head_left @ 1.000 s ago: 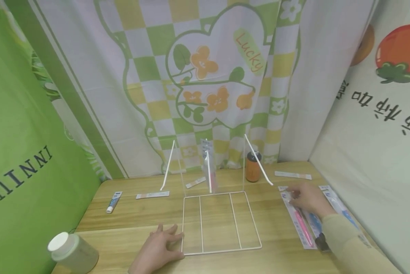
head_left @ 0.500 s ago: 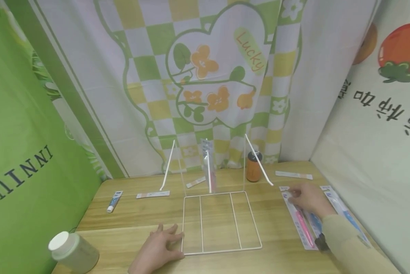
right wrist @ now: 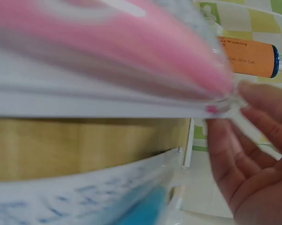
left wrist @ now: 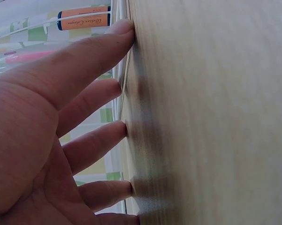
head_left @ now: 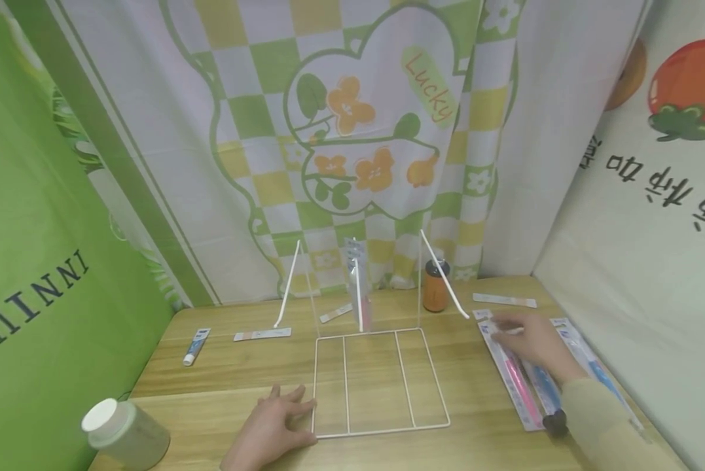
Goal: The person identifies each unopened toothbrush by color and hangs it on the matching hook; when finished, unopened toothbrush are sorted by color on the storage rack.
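Observation:
My right hand (head_left: 537,340) pinches the upper end of a packaged pink toothbrush (head_left: 520,389) at the right of the table, thumb above and fingers underneath in the right wrist view. There the pack's edge stands off the wood. A packaged blue toothbrush (head_left: 545,386) lies beside it, partly covered by my hand and sleeve; a second blue one (head_left: 605,376) lies further right. My left hand (head_left: 270,422) rests with spread fingers on the table, fingertips right at the left side of a white wire rack (head_left: 381,432). On the rack's middle hook hangs another toothbrush pack (head_left: 352,252).
Behind the rack stands an orange-labelled bottle (head_left: 436,291). Flat paper strips lie at the back, one on the left (head_left: 262,335) and one on the right (head_left: 504,301). A small toothpaste tube (head_left: 196,347) and a pale green bottle (head_left: 131,435) are at left. Curtains enclose the table.
The pink toothbrush pack's upper end has shifted slightly up and left in the head view, with my right hand's fingers on it. My left hand and the rack stay put.

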The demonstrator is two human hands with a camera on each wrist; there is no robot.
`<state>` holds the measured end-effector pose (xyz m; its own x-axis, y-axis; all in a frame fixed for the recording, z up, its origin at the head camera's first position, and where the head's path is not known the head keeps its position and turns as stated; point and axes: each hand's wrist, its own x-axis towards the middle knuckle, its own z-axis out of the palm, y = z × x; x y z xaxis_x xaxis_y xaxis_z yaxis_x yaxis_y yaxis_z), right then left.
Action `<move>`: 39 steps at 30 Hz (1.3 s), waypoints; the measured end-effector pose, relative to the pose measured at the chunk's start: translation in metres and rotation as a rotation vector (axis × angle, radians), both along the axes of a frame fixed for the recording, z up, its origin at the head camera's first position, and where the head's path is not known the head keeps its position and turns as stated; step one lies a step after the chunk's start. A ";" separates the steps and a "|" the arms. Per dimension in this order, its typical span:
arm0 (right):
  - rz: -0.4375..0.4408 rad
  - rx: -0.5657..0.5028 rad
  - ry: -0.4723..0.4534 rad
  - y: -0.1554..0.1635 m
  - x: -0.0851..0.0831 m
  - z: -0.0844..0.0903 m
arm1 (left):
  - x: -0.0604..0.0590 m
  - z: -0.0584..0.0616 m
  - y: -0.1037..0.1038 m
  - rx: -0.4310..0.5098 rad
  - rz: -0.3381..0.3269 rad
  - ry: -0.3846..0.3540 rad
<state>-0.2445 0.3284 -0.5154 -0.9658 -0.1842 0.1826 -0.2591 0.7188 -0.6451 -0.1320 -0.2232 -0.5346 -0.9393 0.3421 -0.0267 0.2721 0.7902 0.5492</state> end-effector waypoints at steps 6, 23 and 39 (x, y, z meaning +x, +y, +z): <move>-0.012 0.016 0.043 -0.011 0.014 0.010 | 0.001 -0.001 -0.001 -0.007 -0.001 -0.002; 0.065 -0.300 0.228 -0.090 0.052 0.046 | 0.001 -0.003 -0.002 -0.011 -0.003 -0.002; 0.361 -0.588 0.616 -0.173 0.093 0.084 | 0.001 -0.001 0.001 -0.023 -0.002 0.024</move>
